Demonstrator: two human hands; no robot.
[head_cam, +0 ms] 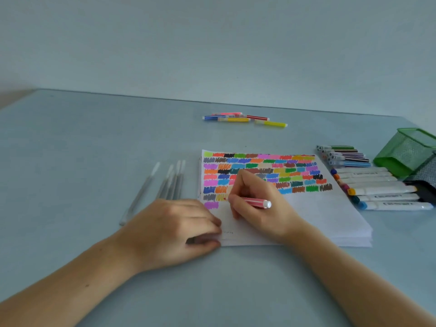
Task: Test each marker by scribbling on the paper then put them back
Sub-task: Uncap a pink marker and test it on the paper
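A stack of white paper lies on the grey-blue table, its upper half filled with rows of coloured scribble patches. My right hand grips a pink striped marker, its red tip touching the paper near the left end of the lower rows. My left hand rests on the table with curled fingers pressing the paper's lower left corner. Its fingers hide whether they enclose anything.
Several striped markers lie beyond the paper. More striped markers and thick white markers lie right of it, beside a green mesh holder and a black one. Several grey pens lie left of the paper.
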